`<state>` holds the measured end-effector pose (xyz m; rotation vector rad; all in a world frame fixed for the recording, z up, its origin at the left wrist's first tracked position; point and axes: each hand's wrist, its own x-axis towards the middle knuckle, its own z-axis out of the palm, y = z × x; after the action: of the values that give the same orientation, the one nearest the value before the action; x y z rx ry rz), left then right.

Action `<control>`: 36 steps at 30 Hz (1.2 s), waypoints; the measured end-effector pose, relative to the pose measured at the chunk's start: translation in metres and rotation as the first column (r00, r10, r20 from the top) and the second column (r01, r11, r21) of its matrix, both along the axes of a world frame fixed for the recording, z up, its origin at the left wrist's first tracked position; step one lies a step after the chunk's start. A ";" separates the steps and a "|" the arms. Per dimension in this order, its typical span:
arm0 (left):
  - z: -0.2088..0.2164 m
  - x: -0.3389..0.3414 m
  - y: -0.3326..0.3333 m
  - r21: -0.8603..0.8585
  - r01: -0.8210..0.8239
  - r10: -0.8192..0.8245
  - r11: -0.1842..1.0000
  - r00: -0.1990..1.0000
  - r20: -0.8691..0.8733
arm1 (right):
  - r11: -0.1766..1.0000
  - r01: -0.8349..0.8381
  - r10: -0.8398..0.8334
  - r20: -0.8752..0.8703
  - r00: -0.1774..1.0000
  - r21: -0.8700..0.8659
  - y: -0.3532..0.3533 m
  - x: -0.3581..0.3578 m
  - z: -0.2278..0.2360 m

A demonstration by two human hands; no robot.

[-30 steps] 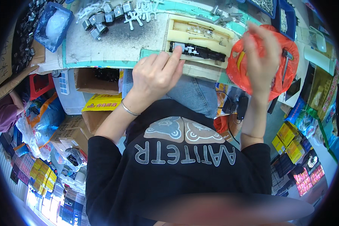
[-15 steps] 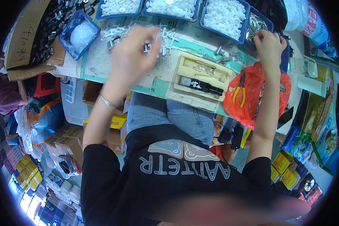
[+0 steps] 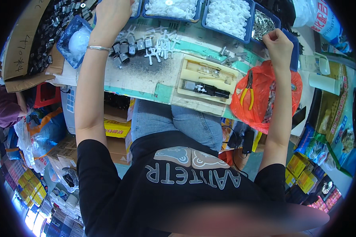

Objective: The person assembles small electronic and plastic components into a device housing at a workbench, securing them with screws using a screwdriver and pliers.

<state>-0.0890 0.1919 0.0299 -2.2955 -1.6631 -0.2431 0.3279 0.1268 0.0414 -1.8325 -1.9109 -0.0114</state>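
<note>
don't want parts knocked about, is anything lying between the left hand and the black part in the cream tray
Yes: some silver-grey blocks and pale branched pieces lie on the table, between the left hand and the cream tray holding the black part.

Way through: a strip of table [image 3: 140, 81] left of the tray [image 3: 192, 73].
Motors [image 3: 131, 47] and white clips [image 3: 162, 48] bound that strip at the back; grey parts [image 3: 229, 58] crowd the gap between the tray and a raised bin [image 3: 225, 34]. The red bag [image 3: 241, 108], pliers [image 3: 252, 98] on it, closes off the tray's right side, the right forearm crossing above. The left hand [image 3: 114, 16], cut by the top edge, seems to block another bin.
</note>
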 end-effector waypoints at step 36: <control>0.001 0.141 -0.172 -0.055 0.639 0.440 0.767 -0.461 0.770 | 0.801 -0.380 0.552 -0.327 0.767 0.462 -0.117 -0.127 0.018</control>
<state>0.0517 0.0200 0.0313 -2.4166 -1.8920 -3.5248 0.2009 0.0098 0.0593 -0.9526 -1.8217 0.1933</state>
